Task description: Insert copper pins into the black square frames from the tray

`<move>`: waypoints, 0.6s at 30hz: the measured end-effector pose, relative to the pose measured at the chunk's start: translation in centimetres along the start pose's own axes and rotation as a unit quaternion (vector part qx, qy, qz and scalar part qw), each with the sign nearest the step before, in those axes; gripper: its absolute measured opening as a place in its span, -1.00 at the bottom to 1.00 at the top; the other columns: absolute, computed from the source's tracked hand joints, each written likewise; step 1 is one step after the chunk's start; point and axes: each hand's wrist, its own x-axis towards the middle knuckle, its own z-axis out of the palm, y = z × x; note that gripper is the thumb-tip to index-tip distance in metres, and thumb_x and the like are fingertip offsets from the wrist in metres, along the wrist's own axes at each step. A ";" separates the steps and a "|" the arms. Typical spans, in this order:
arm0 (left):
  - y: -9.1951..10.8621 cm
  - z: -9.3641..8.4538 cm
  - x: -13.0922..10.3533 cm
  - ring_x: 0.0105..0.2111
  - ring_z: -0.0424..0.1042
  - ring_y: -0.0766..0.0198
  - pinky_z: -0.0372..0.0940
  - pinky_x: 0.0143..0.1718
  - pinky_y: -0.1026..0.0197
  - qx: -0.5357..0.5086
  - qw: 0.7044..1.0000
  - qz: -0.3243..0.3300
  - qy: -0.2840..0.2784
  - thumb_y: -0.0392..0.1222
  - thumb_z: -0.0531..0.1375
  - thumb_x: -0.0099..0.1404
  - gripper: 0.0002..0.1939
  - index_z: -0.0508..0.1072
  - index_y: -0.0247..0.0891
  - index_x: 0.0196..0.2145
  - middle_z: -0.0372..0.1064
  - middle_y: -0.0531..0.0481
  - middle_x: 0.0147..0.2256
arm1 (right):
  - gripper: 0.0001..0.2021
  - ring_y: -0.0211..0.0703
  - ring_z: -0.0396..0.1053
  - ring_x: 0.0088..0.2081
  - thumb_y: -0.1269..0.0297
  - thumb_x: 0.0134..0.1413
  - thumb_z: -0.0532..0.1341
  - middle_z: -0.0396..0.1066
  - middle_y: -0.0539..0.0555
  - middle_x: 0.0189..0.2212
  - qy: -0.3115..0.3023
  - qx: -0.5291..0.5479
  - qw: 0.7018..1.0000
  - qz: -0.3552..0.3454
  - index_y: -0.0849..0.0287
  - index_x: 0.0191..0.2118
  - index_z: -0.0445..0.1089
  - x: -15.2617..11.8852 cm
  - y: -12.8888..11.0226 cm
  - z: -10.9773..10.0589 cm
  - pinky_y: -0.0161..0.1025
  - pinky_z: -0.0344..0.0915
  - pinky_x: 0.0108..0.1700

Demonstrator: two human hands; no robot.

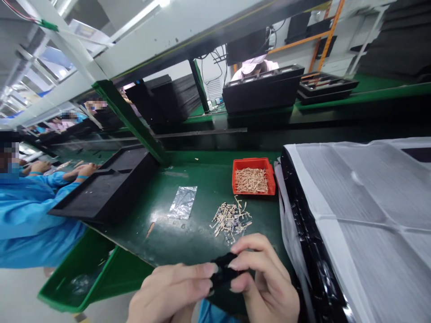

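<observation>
Close to me, both hands grip a small black part [222,271] from its two ends. My left hand [171,287] pinches its left end between thumb and fingers. Around the right end, the fingertips and thumb of my right hand [266,278] are closed. What the part is exactly I cannot make out, since the fingers cover much of it. Just beyond the hands lies a loose heap of small beige strips [230,220] on the green tabletop [202,172]. Behind the heap, a red bin [254,192] holds many more beige strips. A clear plastic bag [183,202] lies flat to the left.
White foam sheeting over black wrap [363,215] fills the right side. Black trays [101,188] stand at the left, above a green crate [101,287]. A co-worker in blue [37,220] sits there. Across the bench are a black box [262,92] and a person in a cap.
</observation>
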 end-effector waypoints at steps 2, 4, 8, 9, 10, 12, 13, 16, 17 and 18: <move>-0.3 -0.3 0.6 -0.42 0.72 0.24 0.65 -0.37 0.28 -0.017 0.999 0.048 -0.008 -0.54 0.33 0.21 -0.73 0.69 -0.18 -0.30 0.76 0.05 -0.20 | -0.81 -0.13 0.53 -0.17 0.15 0.44 0.25 0.53 0.11 -0.20 0.036 -0.009 0.999 -0.007 0.10 -0.21 0.50 0.4 -0.4 0.3 -0.18 0.52 -0.15; -0.6 -0.5 1.1 -0.42 0.72 0.27 0.66 -0.29 0.28 -0.051 0.995 0.082 -0.007 -0.53 0.35 0.21 -0.78 0.68 -0.24 -0.30 0.75 0.04 -0.13 | -0.83 -0.12 0.53 -0.08 0.16 0.43 0.27 0.55 0.11 -0.12 0.070 -0.016 0.997 -0.014 0.10 -0.21 0.51 0.6 -0.7 0.6 -0.13 0.51 -0.02; -0.6 -0.7 1.4 -0.36 0.72 0.26 0.68 -0.24 0.23 -0.090 0.992 0.093 -0.014 -0.40 0.38 0.34 -0.92 0.66 -0.28 -0.28 0.73 0.02 -0.10 | -0.89 -0.19 0.54 -0.04 0.20 0.41 0.30 0.58 0.06 -0.07 0.082 0.012 0.997 -0.010 0.10 -0.17 0.51 0.8 -1.2 0.9 -0.20 0.50 0.02; -0.6 -0.6 1.5 -0.37 0.71 0.26 0.67 -0.28 0.23 -0.092 0.991 0.095 -0.013 -0.35 0.37 0.38 -0.94 0.66 -0.27 -0.28 0.73 0.01 -0.12 | -0.89 -0.20 0.54 -0.05 0.20 0.41 0.30 0.58 0.06 -0.07 0.083 0.017 0.996 -0.012 0.10 -0.16 0.51 0.8 -1.2 0.9 -0.20 0.51 0.01; -0.5 -0.5 1.6 -0.39 0.71 0.26 0.67 -0.31 0.23 -0.092 0.991 0.093 -0.011 -0.32 0.38 0.40 -0.93 0.66 -0.26 -0.29 0.73 0.01 -0.15 | -0.88 -0.19 0.54 -0.06 0.20 0.41 0.30 0.58 0.06 -0.07 0.087 0.019 0.996 -0.014 0.10 -0.16 0.52 0.8 -1.3 0.9 -0.19 0.51 0.00; -0.5 -0.2 1.6 -0.43 0.70 0.24 0.67 -0.38 0.23 -0.093 0.991 0.094 -0.008 -0.29 0.38 0.40 -0.93 0.65 -0.25 -0.30 0.74 0.01 -0.17 | -0.88 -0.17 0.54 -0.07 0.18 0.41 0.30 0.59 0.06 -0.08 0.091 0.020 0.995 -0.020 0.09 -0.16 0.52 0.8 -1.3 0.8 -0.16 0.52 -0.01; -0.4 -0.2 1.6 -0.44 0.71 0.23 0.67 -0.39 0.21 -0.092 0.991 0.092 -0.008 -0.29 0.40 0.38 -0.94 0.65 -0.24 -0.30 0.74 0.00 -0.17 | -0.88 -0.17 0.54 -0.07 0.18 0.41 0.30 0.59 0.06 -0.08 0.090 0.021 0.996 -0.020 0.09 -0.16 0.53 0.8 -1.3 0.8 -0.14 0.52 -0.01; -0.5 -0.5 1.0 -0.44 0.72 0.18 0.69 -0.37 0.16 -0.084 0.993 0.082 -0.015 -0.34 0.42 0.29 -0.93 0.65 -0.20 -0.31 0.75 0.00 -0.17 | -0.87 -0.14 0.55 -0.07 0.16 0.39 0.31 0.59 0.08 -0.08 0.085 0.028 0.996 -0.017 0.09 -0.14 0.54 0.9 -1.3 0.8 -0.11 0.51 0.02; -0.7 -0.8 0.8 -0.43 0.72 0.17 0.69 -0.32 0.14 -0.085 0.994 0.065 -0.015 -0.34 0.43 0.27 -0.91 0.65 -0.19 -0.32 0.75 0.01 -0.19 | -0.85 -0.13 0.55 -0.06 0.14 0.39 0.32 0.60 0.09 -0.07 0.086 0.032 0.996 -0.015 0.09 -0.12 0.54 0.8 -1.3 0.8 -0.09 0.51 0.04; -0.9 -1.1 0.8 -0.41 0.72 0.17 0.69 -0.28 0.14 -0.089 0.995 0.035 -0.010 -0.34 0.43 0.25 -0.91 0.65 -0.17 -0.34 0.75 0.03 -0.22 | -0.82 -0.11 0.55 -0.06 0.10 0.37 0.32 0.60 0.09 -0.07 0.092 0.036 0.995 -0.011 0.09 -0.11 0.54 0.9 -1.3 0.8 -0.07 0.51 0.05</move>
